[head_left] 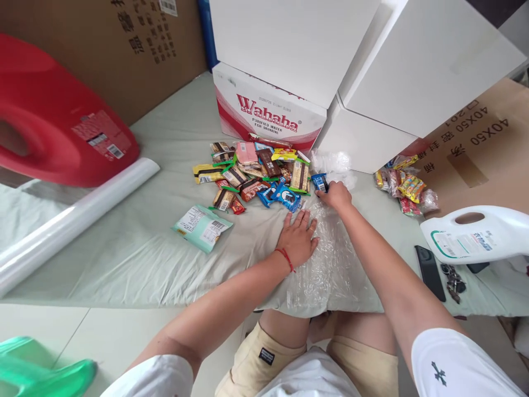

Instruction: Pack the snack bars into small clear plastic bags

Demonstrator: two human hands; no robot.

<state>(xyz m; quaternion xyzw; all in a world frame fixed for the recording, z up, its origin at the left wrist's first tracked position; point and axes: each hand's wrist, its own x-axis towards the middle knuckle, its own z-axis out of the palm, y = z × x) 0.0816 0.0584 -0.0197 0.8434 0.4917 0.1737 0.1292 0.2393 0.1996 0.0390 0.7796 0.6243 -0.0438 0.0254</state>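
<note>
My right hand is closed on a small blue snack packet at the right side of a heap of wrapped snacks. Fingers spread, my left hand lies flat at the edge of a clear plastic sheet. Just beyond its fingertips are more blue packets in the heap. To the left of that hand a mint-green pouch lies with its printed back up. Crumpled clear plastic sits behind my right hand.
Behind the heap stands a Wahaha carton under white boxes. On the left are a red jug and a plastic film roll. A bundle of wrapped snacks, a white bottle, a phone and keys lie right.
</note>
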